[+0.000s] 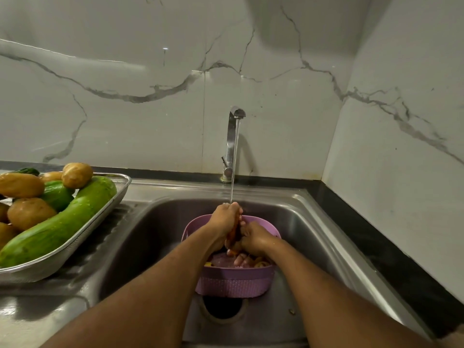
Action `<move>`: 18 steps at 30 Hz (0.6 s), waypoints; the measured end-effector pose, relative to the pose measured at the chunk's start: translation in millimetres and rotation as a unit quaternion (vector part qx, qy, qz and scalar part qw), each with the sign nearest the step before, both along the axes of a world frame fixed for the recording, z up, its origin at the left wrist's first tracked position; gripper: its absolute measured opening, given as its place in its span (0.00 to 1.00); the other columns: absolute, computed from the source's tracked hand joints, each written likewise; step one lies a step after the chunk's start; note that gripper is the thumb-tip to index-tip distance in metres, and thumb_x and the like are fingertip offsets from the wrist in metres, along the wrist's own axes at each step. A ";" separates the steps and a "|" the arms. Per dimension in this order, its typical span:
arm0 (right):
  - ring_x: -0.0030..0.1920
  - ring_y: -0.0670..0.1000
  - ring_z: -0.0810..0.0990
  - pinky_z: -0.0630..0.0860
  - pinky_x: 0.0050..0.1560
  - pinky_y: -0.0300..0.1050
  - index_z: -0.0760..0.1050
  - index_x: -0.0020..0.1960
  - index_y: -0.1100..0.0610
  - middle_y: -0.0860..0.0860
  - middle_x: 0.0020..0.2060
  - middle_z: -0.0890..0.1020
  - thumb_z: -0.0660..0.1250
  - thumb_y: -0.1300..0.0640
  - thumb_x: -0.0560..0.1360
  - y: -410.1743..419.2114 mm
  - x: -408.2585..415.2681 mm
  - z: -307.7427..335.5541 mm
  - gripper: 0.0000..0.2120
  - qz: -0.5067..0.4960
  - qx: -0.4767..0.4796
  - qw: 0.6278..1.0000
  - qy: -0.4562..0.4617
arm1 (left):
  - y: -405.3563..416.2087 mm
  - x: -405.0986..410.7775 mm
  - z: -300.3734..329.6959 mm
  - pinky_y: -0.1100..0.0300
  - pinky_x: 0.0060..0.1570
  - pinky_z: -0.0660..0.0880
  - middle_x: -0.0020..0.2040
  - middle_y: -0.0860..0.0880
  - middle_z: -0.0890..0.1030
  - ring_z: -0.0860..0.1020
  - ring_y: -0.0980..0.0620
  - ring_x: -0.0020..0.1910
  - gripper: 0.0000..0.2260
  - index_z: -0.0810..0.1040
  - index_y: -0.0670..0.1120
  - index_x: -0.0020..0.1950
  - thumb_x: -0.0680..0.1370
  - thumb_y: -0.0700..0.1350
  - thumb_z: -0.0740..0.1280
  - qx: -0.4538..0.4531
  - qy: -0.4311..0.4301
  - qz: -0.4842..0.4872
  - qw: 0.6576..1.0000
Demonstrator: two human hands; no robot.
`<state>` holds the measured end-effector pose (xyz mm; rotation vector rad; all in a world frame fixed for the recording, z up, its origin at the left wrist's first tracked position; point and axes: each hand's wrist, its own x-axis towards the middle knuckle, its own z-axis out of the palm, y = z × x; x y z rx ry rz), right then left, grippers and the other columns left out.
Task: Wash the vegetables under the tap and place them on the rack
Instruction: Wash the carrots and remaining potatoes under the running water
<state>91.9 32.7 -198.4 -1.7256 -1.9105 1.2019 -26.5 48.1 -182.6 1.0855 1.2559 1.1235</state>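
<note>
Far to the left of the shiny steel sink (140, 222), a silver metal mesh rack (105, 214) sits on the draining side. It holds brown potatoes (30, 212) and a long green cucumber-like vegetable (57, 232), all wet with drops. These look washed already.

Inside the sink stands a round purple plastic basket (233, 282). Above the basket, the left hand (223, 222) has its fingers curled tight around a long orange carrot (234, 236). The top of that hand is right under the thin stream from the tall silver tap (232, 141). Just right of it, the right hand (253, 238) wraps around the lower part of the same carrot, fingers closed on it.

So the washing step is going on now. Next, I think the carrot needs a good rub and then a lift out of the sink, over to the rack on the left, where there is little room left.

Most of the carrot is hidden by the two hands. The things still in the basket are hard to make out; maybe more carrots and something yellow. The rack's left end is cut off.
</note>
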 end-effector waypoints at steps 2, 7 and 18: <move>0.31 0.51 0.83 0.81 0.35 0.44 0.83 0.53 0.61 0.60 0.42 0.88 0.65 0.62 0.82 0.9 -2.6 -1.5 0.08 0.009 0.012 1.000 -0.017 | 0.7 1.0 0.1 0.57 0.37 0.72 0.33 0.45 0.74 0.72 0.50 0.32 0.15 0.74 0.43 0.41 0.85 0.41 0.55 0.009 0.015 0.031 0.999; 0.32 0.50 0.84 0.83 0.36 0.45 0.81 0.53 0.57 0.56 0.39 0.87 0.67 0.61 0.82 2.5 -3.2 -4.8 0.05 0.004 0.054 0.999 0.000 | 3.9 -4.4 0.9 0.53 0.42 0.78 0.33 0.46 0.77 0.76 0.49 0.33 0.20 0.77 0.43 0.42 0.87 0.52 0.56 -0.011 -0.101 0.056 0.993; 0.35 0.50 0.85 0.84 0.40 0.45 0.80 0.54 0.58 0.48 0.34 0.85 0.63 0.66 0.82 0.9 -14.4 -1.0 0.08 0.020 0.081 0.996 -0.026 | 10.1 -7.1 -16.5 0.52 0.48 0.73 0.38 0.49 0.76 0.74 0.51 0.40 0.18 0.75 0.45 0.46 0.88 0.52 0.54 0.152 0.185 0.034 0.970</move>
